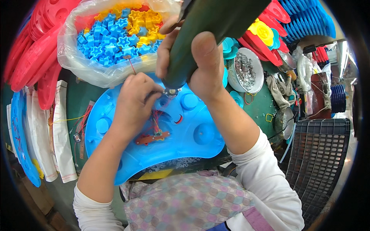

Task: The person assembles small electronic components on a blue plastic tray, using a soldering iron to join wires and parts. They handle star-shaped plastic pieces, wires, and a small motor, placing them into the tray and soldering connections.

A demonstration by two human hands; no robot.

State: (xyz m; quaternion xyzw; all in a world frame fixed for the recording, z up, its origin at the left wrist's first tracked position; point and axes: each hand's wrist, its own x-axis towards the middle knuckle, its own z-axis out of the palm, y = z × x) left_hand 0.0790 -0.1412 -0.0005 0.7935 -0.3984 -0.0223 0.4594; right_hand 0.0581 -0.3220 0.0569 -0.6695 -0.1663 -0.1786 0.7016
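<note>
A blue molded plastic shell (181,144) lies hollow side up before me. My right hand (206,73) is wrapped round a dark green cylindrical power screwdriver (189,46), its nose pointing down at the shell's far part. Just under that nose shows a small round shiny metal piece (171,92). My left hand (135,102) is pinched closed beside it; what its fingertips hold is hidden. A thin red wire (133,67) with a small brown end sticks up behind my left fingers. Inside the shell, red wires (156,119) run to a brown strip-like part (152,138).
A plastic-lined bag (71,57) of blue and yellow star-shaped pieces stands beyond the shell. At right are a white bowl (259,73) of screws and a black crate (316,161). Red shells (40,57) stack at left, near wired parts (83,127).
</note>
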